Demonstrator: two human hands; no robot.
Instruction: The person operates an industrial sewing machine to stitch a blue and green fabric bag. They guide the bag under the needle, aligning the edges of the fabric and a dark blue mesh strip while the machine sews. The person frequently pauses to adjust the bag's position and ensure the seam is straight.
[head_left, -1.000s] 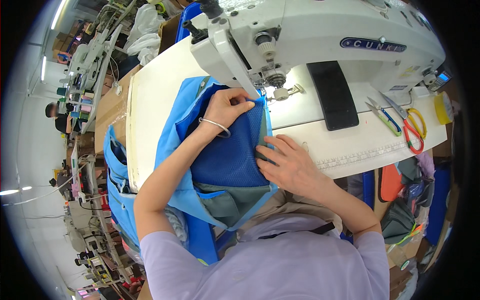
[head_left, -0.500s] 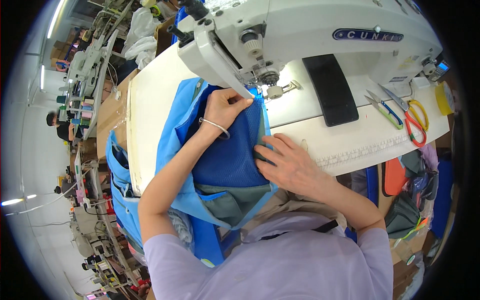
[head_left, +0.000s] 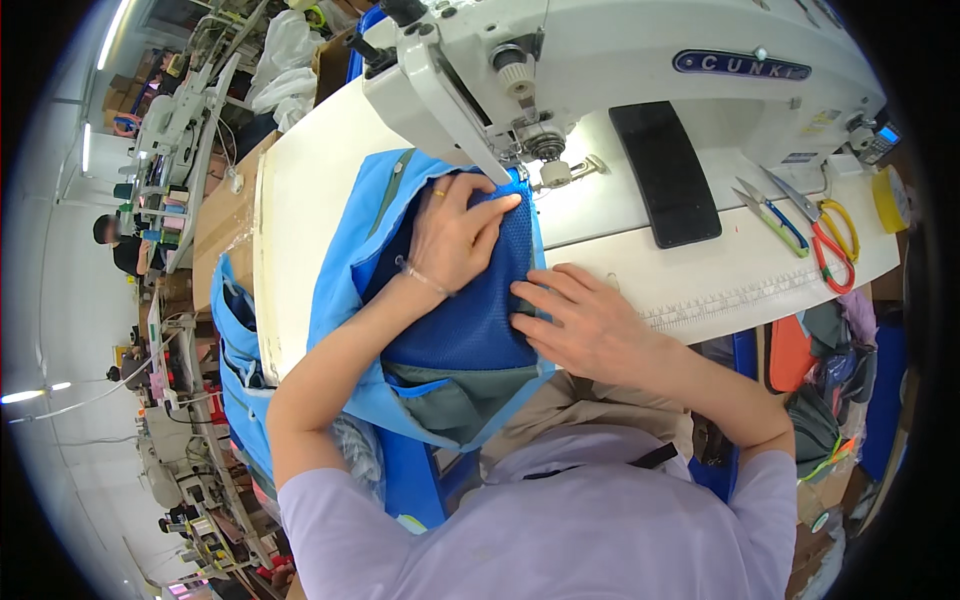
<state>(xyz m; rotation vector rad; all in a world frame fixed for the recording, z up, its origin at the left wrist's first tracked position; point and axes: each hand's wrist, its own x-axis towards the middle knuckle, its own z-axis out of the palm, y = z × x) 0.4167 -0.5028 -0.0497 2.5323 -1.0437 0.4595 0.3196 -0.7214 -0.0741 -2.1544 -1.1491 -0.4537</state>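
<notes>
A blue fabric piece (head_left: 345, 290) with a darker blue mesh panel (head_left: 470, 320) lies on the white table under the head of a white sewing machine (head_left: 600, 70). My left hand (head_left: 455, 235), with a ring and a thin bracelet, presses flat on the mesh close to the needle and presser foot (head_left: 545, 165). My right hand (head_left: 590, 325) lies flat on the right edge of the mesh, fingers spread toward the left. Grey lining (head_left: 445, 405) of the piece hangs over the table's front edge toward my lap.
A black phone (head_left: 665, 170) lies on the machine bed. Small snips (head_left: 770, 215) and red-and-yellow scissors (head_left: 825, 235) rest to the right, with a yellow tape roll (head_left: 888, 195) beyond. More blue pieces (head_left: 240, 360) hang at the left. Other sewing stations and a person (head_left: 120, 245) are far left.
My left hand has flattened and spread its fingers on the mesh near the needle. My right hand stays pressed on the fabric's right edge.
</notes>
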